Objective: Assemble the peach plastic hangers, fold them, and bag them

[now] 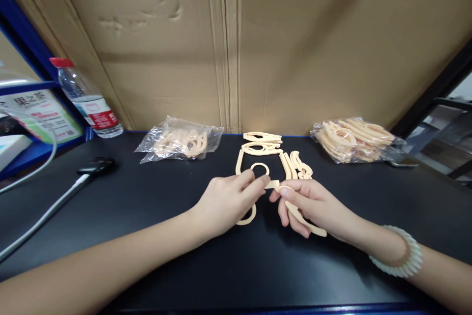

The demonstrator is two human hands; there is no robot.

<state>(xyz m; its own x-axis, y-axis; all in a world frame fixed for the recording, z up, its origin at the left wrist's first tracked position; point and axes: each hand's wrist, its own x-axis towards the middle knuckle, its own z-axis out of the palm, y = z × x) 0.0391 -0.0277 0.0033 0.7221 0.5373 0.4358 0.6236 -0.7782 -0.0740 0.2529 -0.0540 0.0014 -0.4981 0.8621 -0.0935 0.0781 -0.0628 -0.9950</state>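
Observation:
My left hand [236,202] is closed, its fingertips at a short, flat, pale wooden piece [273,185] that bridges the gap to my right hand. A curved pale wooden strip [308,224] is held in my right hand [313,202], whose thumb and index finger are pinched at the flat piece's other end. Behind and below my left hand show a round looped piece [261,165] and another rounded loop [250,216]; my hand hides whether they are joined. Just beyond both hands lie oval wooden pieces [261,148], curved strips [288,166] and small scroll-shaped pieces [302,166].
Clear plastic bags of wooden pieces lie at the back left [180,140] and back right [354,140] of the black table [221,275]. A red-capped bottle [92,103] leans at the left, near a white cable [47,214]. A cardboard wall [313,44] stands behind.

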